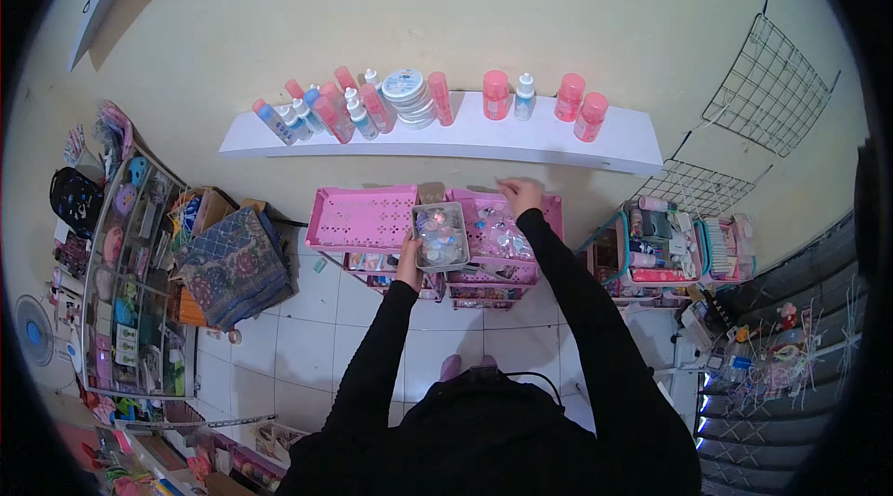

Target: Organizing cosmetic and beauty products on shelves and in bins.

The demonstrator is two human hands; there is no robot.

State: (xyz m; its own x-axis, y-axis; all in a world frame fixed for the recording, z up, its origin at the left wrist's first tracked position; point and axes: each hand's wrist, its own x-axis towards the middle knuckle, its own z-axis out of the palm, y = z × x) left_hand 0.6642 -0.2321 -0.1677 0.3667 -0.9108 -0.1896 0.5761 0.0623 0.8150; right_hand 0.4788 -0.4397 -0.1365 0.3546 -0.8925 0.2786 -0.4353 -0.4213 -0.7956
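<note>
My left hand grips the near-left side of a small pale rectangular plastic container. Inside it lie several small clear packets with shiny contents too small to make out. Over the far part of the right pink basket hovers my right hand, its fingers bent close together; whether they pinch anything cannot be seen. More clear packets are spread on that basket's floor. The left pink basket, with its cut-out pattern, stands to the left of the container and shows a bare floor.
A white wall shelf with pink and white bottles and stacked round tins juts out beyond the baskets. Filled trolley baskets stand at right. On the left are a cloth-covered stack and a glass display case.
</note>
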